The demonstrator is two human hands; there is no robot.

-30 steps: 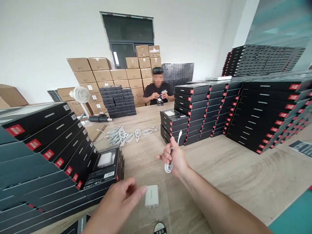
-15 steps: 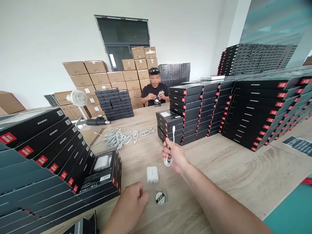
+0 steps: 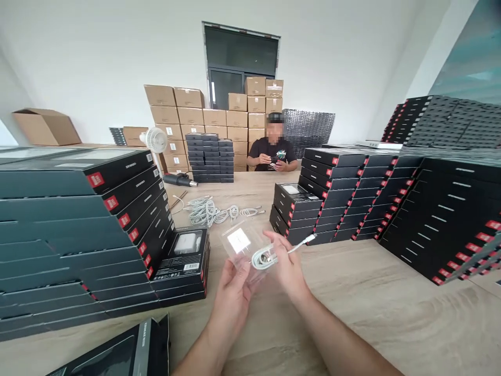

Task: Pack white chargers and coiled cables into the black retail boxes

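Note:
My left hand (image 3: 235,282) grips the lower edge of a clear plastic tray (image 3: 226,239), raised above the wooden table. A white charger (image 3: 238,241) sits in the tray's upper left part. Over the tray's right side, my right hand (image 3: 287,266) holds a coiled white cable (image 3: 260,259), whose free end sticks out to the right past the fingers. The coil lies against the tray. The round label is not visible now.
Stacked black boxes (image 3: 129,190) stand at left, and more black boxes (image 3: 332,172) at right. Ahead lie loose white cables (image 3: 203,210) and a heat gun (image 3: 180,179). An opened black box (image 3: 152,344) is at the front left. A person (image 3: 273,149) sits across the table.
My left hand has taken hold of the tray and lifted it. My right hand has brought the cable over it. The view has turned left.

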